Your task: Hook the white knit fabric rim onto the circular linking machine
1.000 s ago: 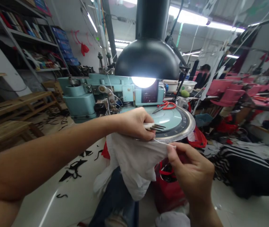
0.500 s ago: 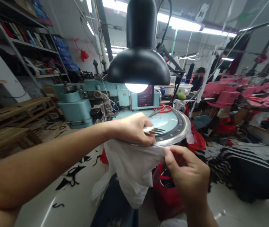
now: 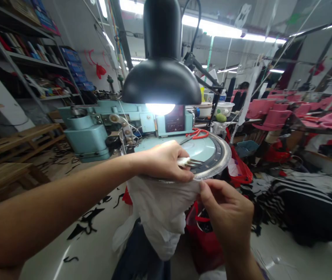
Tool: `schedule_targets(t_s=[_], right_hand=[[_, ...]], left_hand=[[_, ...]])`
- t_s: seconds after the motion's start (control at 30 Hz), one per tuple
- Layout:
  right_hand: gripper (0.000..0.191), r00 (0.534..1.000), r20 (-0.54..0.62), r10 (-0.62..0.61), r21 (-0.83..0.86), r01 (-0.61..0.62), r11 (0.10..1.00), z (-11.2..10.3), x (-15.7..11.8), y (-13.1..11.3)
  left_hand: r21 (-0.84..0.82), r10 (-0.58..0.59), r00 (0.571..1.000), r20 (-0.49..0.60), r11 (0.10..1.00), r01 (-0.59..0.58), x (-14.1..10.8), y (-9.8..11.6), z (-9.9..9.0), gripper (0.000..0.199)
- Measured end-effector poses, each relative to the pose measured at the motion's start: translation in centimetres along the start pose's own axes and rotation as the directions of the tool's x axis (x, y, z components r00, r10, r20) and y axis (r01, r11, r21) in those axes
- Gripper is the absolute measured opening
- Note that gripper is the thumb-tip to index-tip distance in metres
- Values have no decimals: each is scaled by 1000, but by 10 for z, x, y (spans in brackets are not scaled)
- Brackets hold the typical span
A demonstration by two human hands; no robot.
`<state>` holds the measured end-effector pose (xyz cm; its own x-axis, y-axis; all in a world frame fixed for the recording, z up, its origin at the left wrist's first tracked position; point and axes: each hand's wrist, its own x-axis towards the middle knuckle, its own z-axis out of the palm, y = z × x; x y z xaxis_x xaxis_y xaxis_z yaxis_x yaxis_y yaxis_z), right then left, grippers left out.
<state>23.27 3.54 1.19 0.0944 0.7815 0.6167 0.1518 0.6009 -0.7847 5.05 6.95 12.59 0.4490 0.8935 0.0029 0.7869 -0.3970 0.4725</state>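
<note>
My left hand (image 3: 168, 161) is closed around a fork (image 3: 184, 161) with a pale handle, its metal prongs pointing right over the dial. The fingers also press at the near rim of the round dial (image 3: 220, 161), which has a ring of fine metal teeth. White fabric (image 3: 160, 210) hangs down from that rim. Just right of the left fingertips, my right hand (image 3: 230, 210) pinches the fabric's upper edge between thumb and forefinger. Scissors (image 3: 199, 133) with red handles lie on the dial's pale green top, beyond the left hand.
A black lamp (image 3: 161, 81) hangs lit, low over the dial. The pale green machine body (image 3: 87, 136) extends to the left. Below the right hand stands a red bag (image 3: 203, 245). Wooden benches (image 3: 34, 140) are at the left, striped dark fabric (image 3: 308, 210) at the right.
The view has shifted, so the lamp and dial appear farther left. Along the rim, the left hand with the fork has edged slightly right, nearer the right hand. Both grips are kept.
</note>
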Motion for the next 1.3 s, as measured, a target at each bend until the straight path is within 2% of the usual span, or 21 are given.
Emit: schedule_targets(t_s=[0.3,0.5,0.57,0.63,0.67,0.7,0.73,0.77,0.8,0.83,0.87,0.9,0.93,0.97,1.03,1.1,1.13,1.2,1.3], right_hand=[[13,996,33,81,55,-82,995,5,1,-1],[25,976,48,214,57,-216,975,6,4,-1],[26,989,-37,144,-56,-146,988,6,-5,-7],[21,990,-136,-26,-188,0,982,16,-23,-15],[16,983,-141,-118,-228,84,970,28,-34,-19],[11,976,-109,-188,-239,158,958,42,-44,-23],[6,974,-18,-227,-238,216,947,60,-53,-26],[11,965,121,-232,-268,257,929,77,-59,-28],[21,954,241,-179,-345,257,903,94,-63,-29],[24,942,321,-101,-416,236,878,106,-64,-29],[23,935,354,-29,-483,209,850,114,-64,-28],[18,939,343,26,-533,172,828,117,-63,-27],[13,949,312,53,-554,136,821,116,-63,-27],[14,959,277,58,-548,108,829,112,-62,-27],[22,960,261,99,-473,38,880,103,-63,-30],[20,945,299,131,-362,-15,932,102,-65,-34],[15,941,309,134,-349,-19,937,105,-66,-35],[18,956,278,95,-452,43,891,114,-69,-36],[11,985,152,-85,-681,167,713,115,-70,-30]], left_hand=[[10,-21,999,-29,1000,21,3,2,3,25],[43,-42,995,-86,998,46,2,5,7,24],[63,-8,993,-119,998,16,3,6,9,32],[50,55,966,-253,998,-44,3,7,9,39],[31,92,922,-376,996,-86,1,6,9,41],[14,125,842,-525,990,-139,-2,5,8,42],[14,159,721,-675,979,-203,-9,3,8,41],[37,192,569,-799,961,-273,-19,0,8,39],[81,226,413,-882,937,-340,-33,-5,9,35],[133,256,279,-926,910,-392,-50,-12,12,31],[181,279,178,-944,886,-427,-69,-22,16,26],[203,285,129,-950,876,-438,-89,-34,23,20],[185,257,123,-959,890,-416,-109,-47,32,18],[137,205,158,-966,923,-360,-127,-62,42,19],[-61,1,286,-958,976,-208,-151,-89,64,23],[-215,-161,368,-916,970,-113,-159,-110,86,36],[-257,-201,402,-893,962,-90,-159,-116,94,40],[-282,-223,459,-860,958,-61,-154,-124,103,46],[-284,-233,499,-835,959,-28,-150,-134,103,45]])
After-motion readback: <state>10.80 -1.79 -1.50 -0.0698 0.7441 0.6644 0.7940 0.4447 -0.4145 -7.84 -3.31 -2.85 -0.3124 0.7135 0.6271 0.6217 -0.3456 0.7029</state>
